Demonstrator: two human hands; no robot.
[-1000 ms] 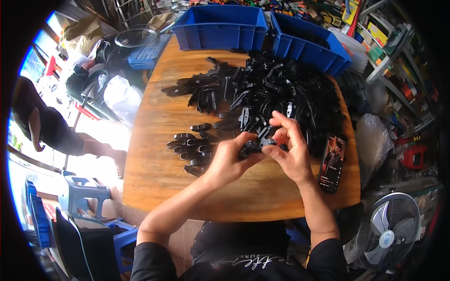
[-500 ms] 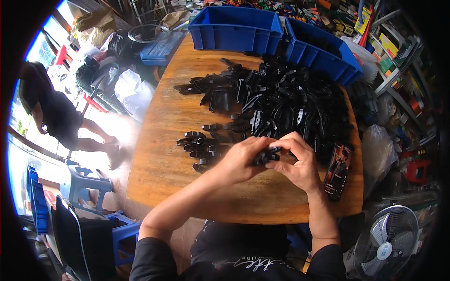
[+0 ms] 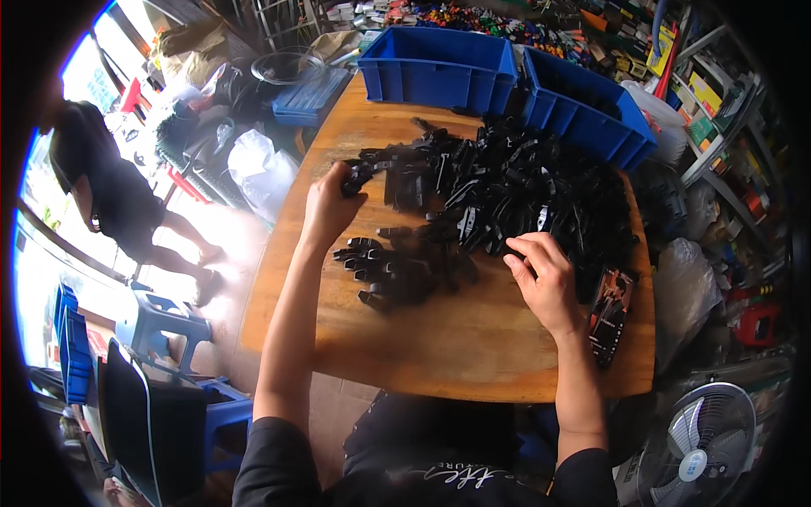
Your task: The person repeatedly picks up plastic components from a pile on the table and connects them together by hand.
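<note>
My left hand [image 3: 329, 207] is closed on a black plastic part [image 3: 361, 175] at the far left of the dark parts. That part is held at the edge of a group of similar pieces, and its exact shape is partly hidden by my fingers. Over the near edge of the big heap of black plastic parts [image 3: 507, 169] is my right hand [image 3: 545, 279], thumb and fingertips drawn close together. A dark bit seems to sit between them, too small to make out against the heap. Several chunkier black pieces [image 3: 384, 275] lie grouped on the wooden table [image 3: 422, 355] between my forearms.
Two blue bins [image 3: 439, 76] stand along the table's far edge, the right one [image 3: 583, 110] holding dark items. A phone [image 3: 610, 317] lies near my right wrist. A fan [image 3: 694, 456] is at the lower right, stools [image 3: 165, 325] at the left. Another person [image 3: 110, 182] stands at the left.
My hands were together over the table's middle, handling a black part. The left has since swung far left with a part in it; the right has shifted slightly right. The view has tilted a little.
</note>
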